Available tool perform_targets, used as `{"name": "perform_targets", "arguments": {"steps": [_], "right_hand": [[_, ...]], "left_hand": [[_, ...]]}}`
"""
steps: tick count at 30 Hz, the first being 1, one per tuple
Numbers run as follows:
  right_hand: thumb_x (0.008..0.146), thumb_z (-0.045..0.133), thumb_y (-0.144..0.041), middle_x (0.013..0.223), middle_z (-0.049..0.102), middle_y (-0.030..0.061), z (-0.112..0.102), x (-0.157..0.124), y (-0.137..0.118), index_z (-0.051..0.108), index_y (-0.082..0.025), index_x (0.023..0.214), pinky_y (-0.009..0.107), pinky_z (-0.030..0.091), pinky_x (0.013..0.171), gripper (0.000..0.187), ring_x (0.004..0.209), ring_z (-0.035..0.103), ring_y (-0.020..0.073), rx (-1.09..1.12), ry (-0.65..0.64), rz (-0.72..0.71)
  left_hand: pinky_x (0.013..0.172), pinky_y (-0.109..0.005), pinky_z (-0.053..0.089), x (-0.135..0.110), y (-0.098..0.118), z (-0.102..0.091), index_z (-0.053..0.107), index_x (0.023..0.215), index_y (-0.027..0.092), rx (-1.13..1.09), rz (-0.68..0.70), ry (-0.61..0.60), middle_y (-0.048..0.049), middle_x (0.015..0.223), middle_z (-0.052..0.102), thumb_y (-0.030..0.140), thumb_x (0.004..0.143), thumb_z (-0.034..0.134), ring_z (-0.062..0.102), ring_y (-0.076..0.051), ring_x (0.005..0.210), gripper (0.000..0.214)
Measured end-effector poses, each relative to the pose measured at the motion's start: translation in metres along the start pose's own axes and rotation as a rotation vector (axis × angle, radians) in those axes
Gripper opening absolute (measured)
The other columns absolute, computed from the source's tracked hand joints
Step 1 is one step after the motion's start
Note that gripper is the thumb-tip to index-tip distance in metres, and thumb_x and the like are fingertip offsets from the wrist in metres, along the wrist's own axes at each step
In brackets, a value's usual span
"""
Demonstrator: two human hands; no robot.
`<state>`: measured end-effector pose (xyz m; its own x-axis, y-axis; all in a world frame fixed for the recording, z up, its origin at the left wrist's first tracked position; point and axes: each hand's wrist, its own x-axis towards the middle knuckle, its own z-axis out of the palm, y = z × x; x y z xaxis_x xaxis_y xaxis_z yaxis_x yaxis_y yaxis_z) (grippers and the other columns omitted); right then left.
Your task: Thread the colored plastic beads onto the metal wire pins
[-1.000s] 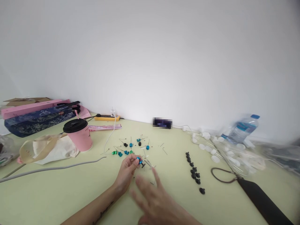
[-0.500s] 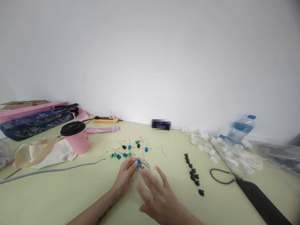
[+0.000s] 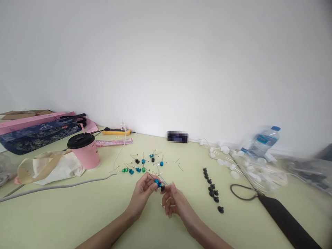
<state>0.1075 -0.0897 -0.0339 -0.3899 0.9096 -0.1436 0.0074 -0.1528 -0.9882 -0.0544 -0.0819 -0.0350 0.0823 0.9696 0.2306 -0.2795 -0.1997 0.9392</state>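
Observation:
Between the thumb and fingers of my left hand (image 3: 142,193) is a small shiny blue piece (image 3: 157,182), with a round black part (image 3: 162,188) at its lower right end. My right hand (image 3: 180,209) is just to the right, fingers curled, thumb and forefinger pressed together close to the black part. What lies in that pinch is too small to make out. Beyond the hands lie several small blue pieces (image 3: 162,163), green pieces (image 3: 125,170) and black pieces (image 3: 137,161) with thin metal wires. Several black suction-cup-like pieces (image 3: 211,193) form a row at the right.
A pink cup (image 3: 86,155) with a black lid stands at left, beside a cloth bag (image 3: 55,167) and a grey cable (image 3: 64,186). A yellow power strip (image 3: 116,131) lies near the wall. At right are white-capped tubes (image 3: 234,174), a bottle (image 3: 263,141) and a black strap (image 3: 282,214).
My right hand, spread and blurred before, has drawn its fingers together beside the blue piece. My left hand has shifted slightly right, and the black part now shows on the piece.

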Motion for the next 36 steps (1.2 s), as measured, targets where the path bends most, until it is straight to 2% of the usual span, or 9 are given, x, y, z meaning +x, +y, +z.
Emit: {"name": "perform_targets", "arguments": {"steps": [4,10,13,16,19,22,27,33,36], "right_hand": [[0.086,0.030,-0.065,0.063,0.052,0.0010,0.004,0.002,-0.003,0.053,-0.013,0.079,0.018,0.029,0.044,0.057,0.047,0.042,0.0064,0.319,-0.104,0.156],[0.067,0.075,-0.039,0.096,0.054,-0.0004,0.005,-0.004,-0.013,0.049,-0.023,0.093,0.021,0.039,0.058,0.040,0.063,0.052,0.0077,0.239,-0.045,-0.069],[0.073,0.067,-0.050,0.100,0.055,0.0028,0.004,-0.002,-0.010,0.047,-0.023,0.098,0.024,0.040,0.059,0.041,0.065,0.054,0.0097,0.271,-0.049,0.013],[0.084,0.038,-0.063,0.069,0.057,0.0026,0.004,0.000,-0.006,0.050,-0.016,0.084,0.023,0.035,0.052,0.049,0.050,0.048,0.0087,0.280,-0.101,0.101],[0.075,0.063,-0.051,0.071,0.056,0.0001,0.001,-0.002,-0.009,0.051,-0.018,0.084,0.022,0.037,0.058,0.037,0.060,0.049,0.0096,0.176,-0.050,-0.005],[0.056,0.083,-0.033,0.099,0.054,0.0008,-0.003,-0.005,-0.015,0.050,-0.024,0.098,0.023,0.040,0.071,0.054,0.086,0.051,0.0135,0.100,0.060,-0.053],[0.085,0.043,-0.058,0.075,0.057,0.0052,-0.004,-0.002,-0.010,0.055,-0.014,0.083,0.025,0.038,0.059,0.046,0.063,0.051,0.0119,0.203,-0.053,0.096],[0.061,0.080,-0.037,0.099,0.054,-0.0001,-0.007,0.000,-0.008,0.050,-0.022,0.093,0.021,0.038,0.059,0.047,0.063,0.050,0.0073,0.253,-0.017,0.035],[0.075,0.062,-0.055,0.090,0.057,0.0040,-0.008,0.003,-0.005,0.053,-0.018,0.091,0.023,0.038,0.055,0.042,0.058,0.051,0.0084,0.347,-0.096,0.176]], "left_hand": [[0.075,-0.026,0.043,-0.004,0.002,0.003,0.058,0.095,0.018,0.004,-0.009,-0.071,-0.0052,0.089,0.059,0.025,0.081,0.060,0.055,-0.017,0.085,0.016],[0.067,-0.023,0.043,-0.002,-0.005,0.000,0.062,0.090,0.016,0.034,-0.051,0.002,-0.0032,0.079,0.062,0.026,0.081,0.060,0.052,-0.012,0.069,0.013],[0.065,-0.023,0.044,-0.002,-0.007,0.001,0.062,0.088,0.016,0.008,-0.069,-0.028,-0.0027,0.076,0.062,0.026,0.080,0.061,0.052,-0.012,0.067,0.013],[0.064,-0.023,0.044,-0.003,-0.008,0.002,0.063,0.086,0.016,0.001,-0.064,-0.039,-0.0022,0.073,0.061,0.025,0.078,0.063,0.052,-0.012,0.065,0.012],[0.063,-0.022,0.044,-0.004,-0.009,0.001,0.064,0.084,0.016,0.024,-0.046,0.023,-0.0025,0.075,0.062,0.024,0.076,0.065,0.052,-0.012,0.065,0.012],[0.062,-0.022,0.044,-0.002,-0.009,-0.001,0.064,0.085,0.017,0.045,-0.071,0.077,-0.0025,0.076,0.063,0.025,0.076,0.064,0.053,-0.012,0.065,0.012],[0.064,-0.022,0.044,0.000,-0.012,-0.001,0.064,0.083,0.016,0.003,-0.065,0.030,-0.0032,0.078,0.063,0.025,0.075,0.066,0.053,-0.012,0.068,0.012],[0.065,-0.022,0.044,0.001,-0.013,-0.001,0.062,0.084,0.016,-0.020,-0.047,0.049,-0.0022,0.077,0.062,0.023,0.077,0.064,0.053,-0.012,0.067,0.010],[0.066,-0.022,0.044,0.000,-0.011,-0.001,0.062,0.084,0.017,-0.008,-0.055,0.018,-0.0020,0.077,0.063,0.022,0.077,0.064,0.055,-0.012,0.070,0.009]]}}
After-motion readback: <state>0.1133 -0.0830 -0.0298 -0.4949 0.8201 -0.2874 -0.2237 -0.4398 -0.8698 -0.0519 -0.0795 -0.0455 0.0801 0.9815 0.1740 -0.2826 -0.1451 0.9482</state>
